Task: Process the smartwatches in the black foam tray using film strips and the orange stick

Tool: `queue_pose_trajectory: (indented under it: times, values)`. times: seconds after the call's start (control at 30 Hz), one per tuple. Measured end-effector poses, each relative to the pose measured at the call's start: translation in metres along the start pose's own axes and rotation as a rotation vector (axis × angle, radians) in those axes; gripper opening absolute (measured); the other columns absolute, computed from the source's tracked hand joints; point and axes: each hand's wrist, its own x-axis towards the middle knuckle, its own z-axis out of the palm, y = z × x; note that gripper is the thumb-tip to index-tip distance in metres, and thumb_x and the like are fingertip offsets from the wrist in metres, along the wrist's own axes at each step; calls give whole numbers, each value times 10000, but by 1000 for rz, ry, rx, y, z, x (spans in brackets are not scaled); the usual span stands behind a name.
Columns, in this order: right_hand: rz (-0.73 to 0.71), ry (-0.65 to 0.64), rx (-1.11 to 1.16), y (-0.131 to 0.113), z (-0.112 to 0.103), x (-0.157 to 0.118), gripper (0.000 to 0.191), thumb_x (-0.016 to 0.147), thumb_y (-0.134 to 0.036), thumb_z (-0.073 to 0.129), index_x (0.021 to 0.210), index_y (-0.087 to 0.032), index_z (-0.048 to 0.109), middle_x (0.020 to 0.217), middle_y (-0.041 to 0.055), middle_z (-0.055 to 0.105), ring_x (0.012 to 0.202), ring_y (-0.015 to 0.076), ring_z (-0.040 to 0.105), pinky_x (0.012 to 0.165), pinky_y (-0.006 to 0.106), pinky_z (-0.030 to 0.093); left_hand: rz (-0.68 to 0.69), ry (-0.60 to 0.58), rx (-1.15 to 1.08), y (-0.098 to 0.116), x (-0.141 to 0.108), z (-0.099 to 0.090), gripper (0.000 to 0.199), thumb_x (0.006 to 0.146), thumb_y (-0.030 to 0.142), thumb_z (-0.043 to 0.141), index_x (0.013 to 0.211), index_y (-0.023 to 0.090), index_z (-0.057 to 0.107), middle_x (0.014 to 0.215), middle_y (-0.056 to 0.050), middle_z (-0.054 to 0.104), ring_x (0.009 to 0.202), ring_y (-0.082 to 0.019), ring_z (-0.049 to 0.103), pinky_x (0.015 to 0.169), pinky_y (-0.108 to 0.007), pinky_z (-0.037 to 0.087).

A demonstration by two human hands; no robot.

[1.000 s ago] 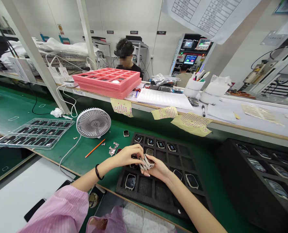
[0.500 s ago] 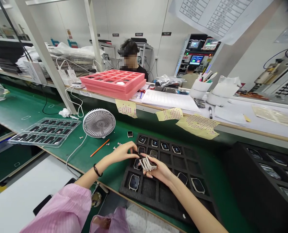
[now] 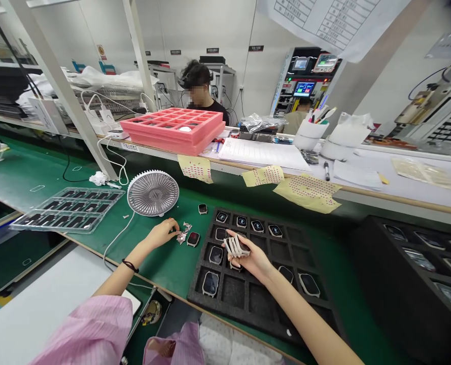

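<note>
2 hands doing separate jobs now, so here's what we're seeing, going left to right. Out on the green bench mat [image 3: 27,172] we've got a clear plastic tray [image 3: 67,210] with dark pieces in its pockets, then a grey desk fan [image 3: 152,192] just to its right. Next comes the big change: our left hand [image 3: 160,234], which was over the foam tray with the right a moment ago, has come off it and now sits out on the mat, arm reaching in low from the pink sleeve [image 3: 84,329], fingers loosely curled. It's right at a little pile of silvery scraps [image 3: 184,234], but we can't tell if it's actually pinching one. Just beside those lies a smartwatch [image 3: 193,239] with a red-lit screen, outside the tray. Over the black foam tray [image 3: 244,324], which has watches in some of its cells, our right hand [image 3: 253,261] hovers with fingers curled in, gripping a bundle of white strips [image 3: 235,247] against the palm. Further right sits a second black tray [image 3: 400,284].
</note>
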Motion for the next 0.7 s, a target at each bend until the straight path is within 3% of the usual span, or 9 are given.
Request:
queue_pose_trajectory:
  times: [0.1,0.17,0.27,0.37,0.47,0.7]
  values:
    - [-76,38,-41,1,4,-2,561,805,-380,585,1324,-199,470,891,85,675,602,185,605,455,261,350,-18,21,-31,4,1,-4,135,794,299,534,740,189,590,756,-45,637,724,-208,610,643,-281,452]
    - [-149,73,-82,2,6,-2,592,803,-386,604,1346,-215,443,930,78,664,629,182,606,479,266,370,-5,84,-75,20,-1,-7,174,847,303,474,819,181,595,798,-54,651,759,-208,617,665,-287,460]
    - [-269,122,-140,7,9,-2,625,807,-403,618,1374,-252,401,979,57,643,653,166,592,515,270,391,142,254,-294,68,-5,-8,225,894,337,450,907,174,604,889,-66,653,843,-199,617,707,-281,477]
    - [-360,163,-205,11,6,-2,655,826,-425,602,1408,-273,342,892,20,632,640,148,559,552,271,409,304,183,-557,125,-7,-1,203,870,348,544,908,171,635,877,-53,673,819,-172,631,706,-260,496]
    - [-417,220,-256,12,2,-2,682,828,-448,594,1424,-288,305,880,10,622,685,158,558,582,275,430,254,108,-817,162,-5,11,226,781,355,680,859,144,656,770,-41,694,706,-157,649,643,-243,517]
    - [-511,327,-297,10,-4,-3,682,815,-479,585,1418,-315,311,1059,31,610,820,188,571,593,280,451,174,160,-1035,178,7,33,264,729,360,730,827,116,717,750,-72,729,653,-173,671,634,-260,542]
